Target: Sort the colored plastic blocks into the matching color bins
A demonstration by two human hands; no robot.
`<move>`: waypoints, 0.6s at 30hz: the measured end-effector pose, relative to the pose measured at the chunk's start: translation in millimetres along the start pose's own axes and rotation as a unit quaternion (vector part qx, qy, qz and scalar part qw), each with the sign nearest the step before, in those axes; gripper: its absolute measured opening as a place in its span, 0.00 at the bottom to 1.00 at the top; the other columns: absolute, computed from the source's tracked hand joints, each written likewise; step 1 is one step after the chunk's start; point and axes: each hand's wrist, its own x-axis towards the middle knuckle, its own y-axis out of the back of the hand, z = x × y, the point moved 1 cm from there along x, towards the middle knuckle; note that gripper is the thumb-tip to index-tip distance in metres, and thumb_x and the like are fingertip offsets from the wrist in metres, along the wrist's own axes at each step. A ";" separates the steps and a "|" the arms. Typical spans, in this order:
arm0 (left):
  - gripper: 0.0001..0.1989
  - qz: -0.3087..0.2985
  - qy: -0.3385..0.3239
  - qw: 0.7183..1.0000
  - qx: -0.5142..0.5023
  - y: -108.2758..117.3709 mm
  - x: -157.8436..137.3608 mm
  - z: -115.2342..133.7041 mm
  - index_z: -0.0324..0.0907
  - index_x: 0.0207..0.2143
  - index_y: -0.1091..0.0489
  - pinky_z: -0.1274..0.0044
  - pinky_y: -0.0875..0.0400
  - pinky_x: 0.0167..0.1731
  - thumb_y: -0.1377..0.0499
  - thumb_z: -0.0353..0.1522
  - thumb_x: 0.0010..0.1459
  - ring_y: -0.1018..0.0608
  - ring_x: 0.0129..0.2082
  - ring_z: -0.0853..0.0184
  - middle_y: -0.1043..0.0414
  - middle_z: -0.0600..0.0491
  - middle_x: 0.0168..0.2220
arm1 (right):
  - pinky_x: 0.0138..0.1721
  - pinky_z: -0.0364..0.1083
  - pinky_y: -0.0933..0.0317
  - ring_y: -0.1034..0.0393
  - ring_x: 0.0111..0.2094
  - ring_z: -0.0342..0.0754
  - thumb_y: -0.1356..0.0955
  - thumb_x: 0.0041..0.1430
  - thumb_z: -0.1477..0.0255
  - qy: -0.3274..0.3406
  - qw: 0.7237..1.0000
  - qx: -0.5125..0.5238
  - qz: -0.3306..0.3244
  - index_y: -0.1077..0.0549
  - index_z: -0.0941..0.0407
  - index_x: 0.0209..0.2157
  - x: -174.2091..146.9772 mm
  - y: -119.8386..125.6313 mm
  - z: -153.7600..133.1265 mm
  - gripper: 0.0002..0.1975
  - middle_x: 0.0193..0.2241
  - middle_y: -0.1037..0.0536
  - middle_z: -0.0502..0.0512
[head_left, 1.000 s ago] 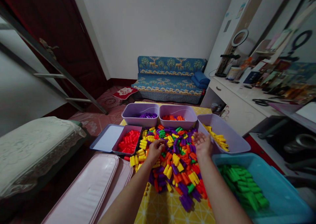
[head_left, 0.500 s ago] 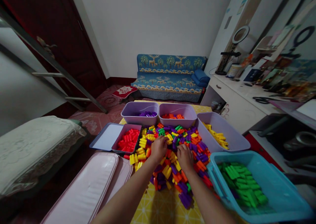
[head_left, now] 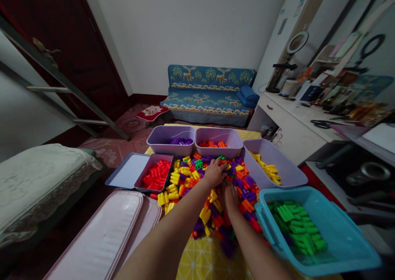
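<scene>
Head view: left hand (head_left: 216, 173) and right hand (head_left: 228, 195) close together, working low in the mixed block pile (head_left: 213, 208). Left fingers bend toward its far side; right fingertips partly hidden. Can't tell if either pinches a block. Pile sits loose on the yellow tablecloth (head_left: 197, 263), ringed by purple-block bin (head_left: 173, 150), orange-block bin (head_left: 216, 151), yellow-block bin (head_left: 290, 169), red-block tray (head_left: 164, 157) and teal bin (head_left: 342, 234). Likely risks: crowded hands knock pieces loose; a low drag spreads the heap; dim light confuses red with orange. Dark patch (head_left: 288, 239) beside the green blocks (head_left: 304, 228) could be a stray purple.
</scene>
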 end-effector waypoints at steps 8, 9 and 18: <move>0.15 0.047 -0.002 0.995 -0.092 5.9 -14.6 -6.2 0.44 0.46 0.24 0.67 0.34 0.52 0.42 0.28 0.57 0.29 0.49 0.58 0.29 0.45 0.46 | 0.45 0.50 0.43 0.31 0.46 0.54 0.41 0.63 0.75 -0.006 1.000 -0.010 -0.010 0.26 0.53 0.45 0.1 3.9 -1.3 0.15 0.45 0.23 0.60; 0.15 0.076 0.012 0.989 -0.130 5.7 -16.5 -7.0 0.43 0.46 0.24 0.68 0.33 0.52 0.42 0.27 0.57 0.28 0.48 0.59 0.29 0.45 0.46 | 0.44 0.50 0.43 0.31 0.46 0.54 0.41 0.63 0.75 -0.002 1.000 -0.007 -0.009 0.26 0.53 0.44 0.2 4.9 -1.4 0.15 0.44 0.23 0.59; 0.26 0.271 0.216 0.674 -0.652 34.4 7.4 -0.5 0.41 0.57 0.34 0.76 0.27 0.43 0.39 0.32 0.56 0.24 0.45 0.66 0.28 0.48 0.50 | 0.43 0.47 0.44 0.31 0.43 0.50 0.40 0.62 0.77 -0.003 0.999 -0.022 -0.041 0.26 0.56 0.38 2.1 13.0 -5.3 0.11 0.39 0.24 0.57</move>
